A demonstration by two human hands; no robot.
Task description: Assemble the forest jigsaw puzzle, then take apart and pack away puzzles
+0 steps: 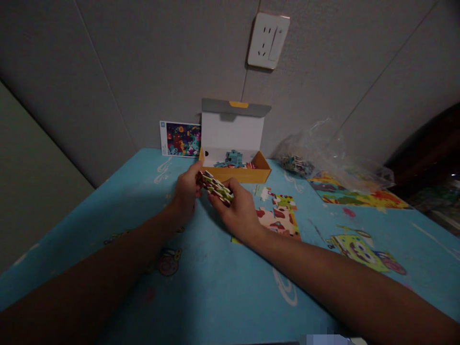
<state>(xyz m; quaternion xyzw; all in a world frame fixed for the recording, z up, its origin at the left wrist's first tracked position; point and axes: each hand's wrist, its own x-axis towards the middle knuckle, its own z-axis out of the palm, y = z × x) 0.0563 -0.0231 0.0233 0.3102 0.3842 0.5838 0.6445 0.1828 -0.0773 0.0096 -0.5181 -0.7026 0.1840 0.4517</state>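
Note:
Between my two hands, above the blue table, is a stack of jigsaw puzzle pieces [214, 186], held at a slant. My left hand [187, 190] is closed on the stack's left end. The right end sits in the grip of my right hand [237, 208], thumb and fingers around it. Just behind the stack stands an open yellow box [239, 175] with its lid raised, holding blue and red puzzle pieces [233, 159]. Partly hidden by my right hand and forearm, a group of joined puzzle pieces [278, 218] lies flat on the table.
A picture card [182, 140] leans on the wall left of the box. To the right are a clear plastic bag [323, 148] with more pieces in it and a colourful printed sheet [359, 196]. A cartoon-printed cloth [215, 282] covers the table. A socket [268, 40] is on the wall.

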